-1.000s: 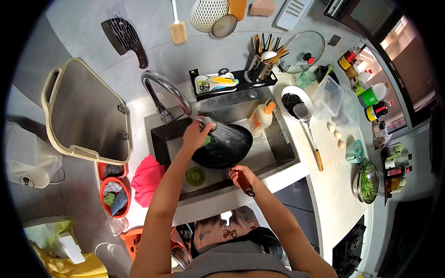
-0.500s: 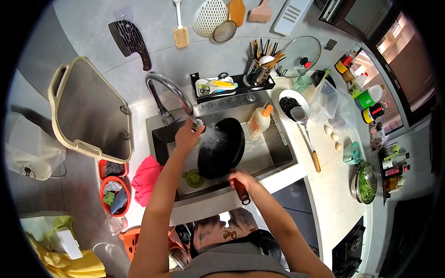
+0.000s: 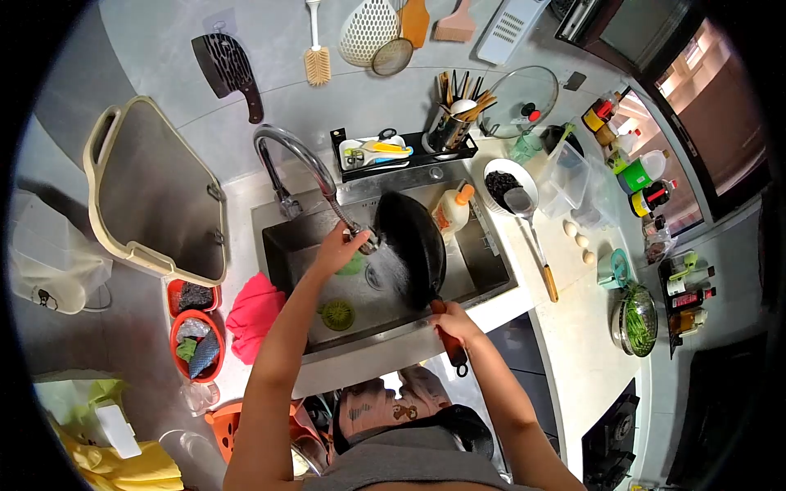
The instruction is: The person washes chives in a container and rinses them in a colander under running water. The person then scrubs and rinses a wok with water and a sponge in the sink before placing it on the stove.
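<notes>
My left hand [image 3: 338,250] is closed round the faucet's pull-out spray head [image 3: 366,240], from which water sprays down into the sink [image 3: 327,329]. My right hand [image 3: 455,322] grips the brown handle of a black wok [image 3: 413,245]. The wok is tilted steeply on its side over the sink, and the spray passes along its inner face. A green round scrubber [image 3: 336,314] lies on the sink's floor at the front left. Behind the wok, a bottle with an orange cap [image 3: 451,214] stands in the sink's right part.
A pink cloth [image 3: 255,317] lies left of the sink. On the right counter are a bowl of dark food [image 3: 494,177], a spatula [image 3: 540,254], several eggs and a colander of greens [image 3: 638,321]. A cutting board [image 3: 155,196] stands at the left.
The wok has swung from lying nearly flat to steeply tilted, its handle turning downward. My left hand still holds the spray head, which now points down and right. The view has shifted slightly.
</notes>
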Demonstrator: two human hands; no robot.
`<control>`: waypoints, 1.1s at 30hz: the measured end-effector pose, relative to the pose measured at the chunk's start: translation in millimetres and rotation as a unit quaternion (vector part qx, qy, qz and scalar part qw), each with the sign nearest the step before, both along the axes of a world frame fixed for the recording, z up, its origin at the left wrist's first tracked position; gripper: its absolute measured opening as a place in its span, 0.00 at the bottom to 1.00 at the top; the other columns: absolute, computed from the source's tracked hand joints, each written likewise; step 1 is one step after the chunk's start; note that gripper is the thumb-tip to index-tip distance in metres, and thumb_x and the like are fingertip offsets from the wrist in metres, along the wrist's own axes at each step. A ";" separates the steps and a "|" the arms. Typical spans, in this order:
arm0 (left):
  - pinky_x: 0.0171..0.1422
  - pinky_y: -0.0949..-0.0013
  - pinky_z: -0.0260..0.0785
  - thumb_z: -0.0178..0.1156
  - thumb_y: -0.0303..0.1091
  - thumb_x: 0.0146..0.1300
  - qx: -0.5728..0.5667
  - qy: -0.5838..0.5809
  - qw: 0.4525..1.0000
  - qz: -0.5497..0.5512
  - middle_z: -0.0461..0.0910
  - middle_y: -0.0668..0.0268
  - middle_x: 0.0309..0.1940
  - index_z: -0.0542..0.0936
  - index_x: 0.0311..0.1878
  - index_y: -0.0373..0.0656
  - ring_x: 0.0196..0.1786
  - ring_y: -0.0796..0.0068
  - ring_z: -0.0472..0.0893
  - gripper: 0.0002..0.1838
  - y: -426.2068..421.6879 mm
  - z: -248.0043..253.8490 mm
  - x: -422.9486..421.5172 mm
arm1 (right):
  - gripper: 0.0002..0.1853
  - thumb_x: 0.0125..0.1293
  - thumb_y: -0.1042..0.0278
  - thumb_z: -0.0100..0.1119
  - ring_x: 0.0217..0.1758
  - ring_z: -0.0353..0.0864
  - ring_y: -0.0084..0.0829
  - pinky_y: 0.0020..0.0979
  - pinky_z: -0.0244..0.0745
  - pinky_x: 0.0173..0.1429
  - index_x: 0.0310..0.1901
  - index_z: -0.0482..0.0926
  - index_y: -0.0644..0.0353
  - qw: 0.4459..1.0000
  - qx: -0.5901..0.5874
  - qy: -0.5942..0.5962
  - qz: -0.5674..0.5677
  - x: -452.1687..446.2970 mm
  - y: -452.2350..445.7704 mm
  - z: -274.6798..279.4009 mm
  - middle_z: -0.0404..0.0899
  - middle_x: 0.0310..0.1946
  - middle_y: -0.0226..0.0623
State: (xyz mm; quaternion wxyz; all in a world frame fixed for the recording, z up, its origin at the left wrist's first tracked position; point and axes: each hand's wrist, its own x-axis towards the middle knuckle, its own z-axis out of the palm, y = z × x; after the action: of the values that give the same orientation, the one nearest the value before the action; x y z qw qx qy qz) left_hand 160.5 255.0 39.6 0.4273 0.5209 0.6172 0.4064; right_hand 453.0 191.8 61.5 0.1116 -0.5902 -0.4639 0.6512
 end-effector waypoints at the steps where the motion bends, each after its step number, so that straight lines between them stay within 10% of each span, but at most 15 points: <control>1: 0.40 0.71 0.65 0.58 0.48 0.56 -0.019 -0.066 0.998 -0.012 0.75 0.63 0.36 0.68 0.47 0.42 0.36 0.75 0.74 0.23 1.1 1.1 4.5 | 0.09 0.49 0.77 0.52 0.18 0.67 0.22 0.24 0.65 0.22 0.34 0.69 0.66 0.998 -0.057 0.029 -0.021 -0.6 2.2 2.7 0.68 0.20 0.31; 5: 0.38 0.71 0.64 0.57 0.47 0.57 0.031 -0.147 0.988 0.022 0.75 0.64 0.37 0.67 0.48 0.42 0.35 0.76 0.74 0.22 16.4 -3.3 20.3 | 0.06 0.50 0.74 0.56 0.19 0.69 0.21 0.22 0.64 0.20 0.29 0.71 0.63 0.950 -0.194 0.223 -0.099 2.9 3.3 -19.7 0.71 0.20 0.32; 9: 0.35 0.66 0.66 0.55 0.50 0.56 0.055 0.185 0.972 0.134 0.76 0.60 0.29 0.66 0.50 0.40 0.29 0.67 0.75 0.26 14.7 0.1 11.4 | 0.06 0.52 0.74 0.55 0.20 0.67 0.19 0.20 0.64 0.22 0.31 0.70 0.63 0.886 -0.308 0.321 -0.132 -2.1 -5.7 -22.6 0.71 0.22 0.31; 13: 0.38 0.61 0.66 0.60 0.54 0.46 -0.051 0.236 0.965 0.105 0.78 0.61 0.31 0.71 0.45 0.42 0.35 0.60 0.77 0.29 -2.3 15.8 -9.6 | 0.05 0.53 0.75 0.53 0.20 0.67 0.18 0.19 0.63 0.22 0.33 0.70 0.63 0.835 -0.371 0.374 -0.160 -8.9 -10.3 -29.5 0.71 0.22 0.30; 20: 0.37 0.69 0.64 0.60 0.48 0.52 0.003 -0.088 0.996 0.008 0.75 0.66 0.30 0.73 0.36 0.40 0.32 0.75 0.72 0.20 20.5 18.0 13.6 | 0.08 0.53 0.76 0.52 0.19 0.66 0.16 0.18 0.63 0.23 0.36 0.67 0.62 0.839 -0.377 0.372 -0.124 -21.9 -11.2 -27.1 0.71 0.25 0.31; 22: 0.29 0.68 0.60 0.60 0.52 0.51 0.001 0.054 0.998 0.043 0.72 0.67 0.22 0.72 0.35 0.38 0.25 0.75 0.70 0.24 29.4 12.6 5.5 | 0.09 0.52 0.76 0.53 0.20 0.66 0.17 0.19 0.64 0.23 0.36 0.67 0.61 0.851 -0.369 0.360 -0.101 -24.1 -12.1 -24.9 0.71 0.26 0.32; 32: 0.36 0.56 0.67 0.59 0.53 0.48 -0.001 0.314 0.944 0.104 0.78 0.56 0.28 0.68 0.42 0.45 0.35 0.54 0.77 0.26 -1.1 20.2 -28.7 | 0.10 0.47 0.75 0.51 0.17 0.70 0.26 0.29 0.67 0.22 0.34 0.70 0.66 0.999 0.006 -0.016 0.039 -32.9 -25.5 -18.8 0.70 0.19 0.35; 33: 0.36 0.57 0.67 0.59 0.53 0.47 -0.007 0.316 0.944 0.097 0.78 0.56 0.27 0.68 0.42 0.44 0.34 0.54 0.77 0.26 -3.2 20.8 -27.1 | 0.08 0.44 0.74 0.49 0.21 0.77 0.35 0.34 0.70 0.27 0.25 0.75 0.71 0.990 0.091 -0.081 0.073 -32.2 -22.7 -17.9 0.75 0.18 0.48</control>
State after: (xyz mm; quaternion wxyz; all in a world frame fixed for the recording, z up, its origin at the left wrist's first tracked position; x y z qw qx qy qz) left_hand 133.4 251.8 60.3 0.1729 0.5574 0.7706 0.2560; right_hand 420.8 169.1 43.5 0.0793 -0.5928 -0.5704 0.5630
